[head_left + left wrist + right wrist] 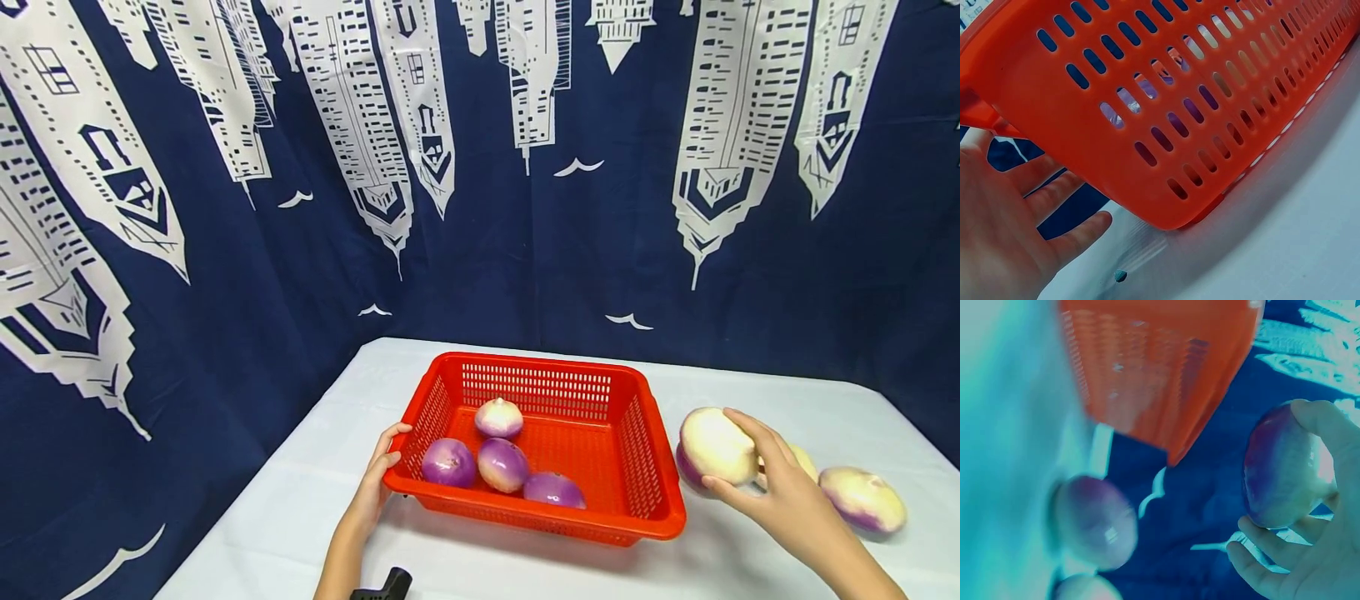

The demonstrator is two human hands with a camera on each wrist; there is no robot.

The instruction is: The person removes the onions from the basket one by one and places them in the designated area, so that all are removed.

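Note:
My right hand (787, 500) grips a white-and-purple turnip (716, 448) and holds it up just right of the red plastic basket (540, 363). In the right wrist view this turnip (1282, 469) sits between thumb and fingers, its purple side turned away from the palm. My left hand (371, 487) holds the basket's left rim, its thumb and fingers around the edge. In the left wrist view the basket's slotted wall (1147, 125) fills most of the picture. Several turnips lie inside along the basket's left and near sides, among them a pale-topped turnip (498, 418).
Another turnip (862, 500) lies on the white-covered table (540, 567) at the right, beside a turnip (804, 462) partly hidden behind my right hand. A dark blue curtain (525, 275) with white buildings hangs behind the table. A black object (393, 583) shows near my left forearm.

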